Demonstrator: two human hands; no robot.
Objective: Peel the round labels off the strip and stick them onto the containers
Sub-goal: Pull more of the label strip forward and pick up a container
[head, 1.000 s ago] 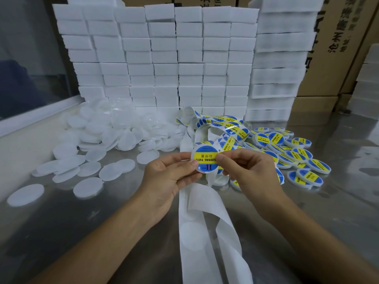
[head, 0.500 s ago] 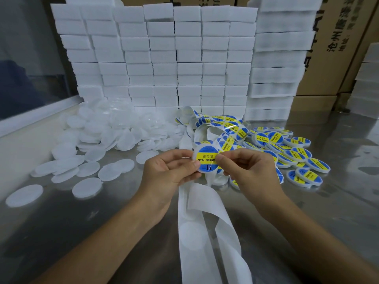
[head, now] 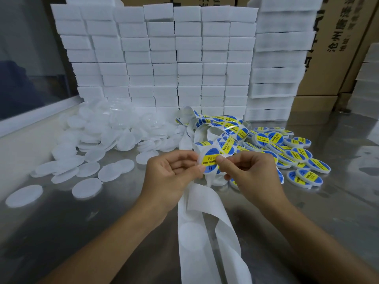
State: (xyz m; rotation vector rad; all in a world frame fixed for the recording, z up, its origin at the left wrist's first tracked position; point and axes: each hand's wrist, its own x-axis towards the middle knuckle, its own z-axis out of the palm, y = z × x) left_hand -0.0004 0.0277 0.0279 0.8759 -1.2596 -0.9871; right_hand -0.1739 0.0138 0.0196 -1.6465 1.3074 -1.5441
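Both hands pinched 1 label (head: 209, 160): left hand (head: 172, 173) steadying, right hand (head: 249, 171) at its edge, seemingly peeling it. Best peeled slowly and flat, fingertips off the adhesive.

The strip (head: 207, 238) runs off the bottom edge. The cardboard box (head: 336, 44) print is cut off, and the label (head: 209, 160) wording is perhaps too blurred to read.

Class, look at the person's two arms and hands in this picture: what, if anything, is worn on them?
Nothing shows: the left hand and right hand are bare, no gloves, rings, watch or bracelets. Both forearms are bare to the frame's edge, with no sleeve in view. Fingernails are short and unpainted.
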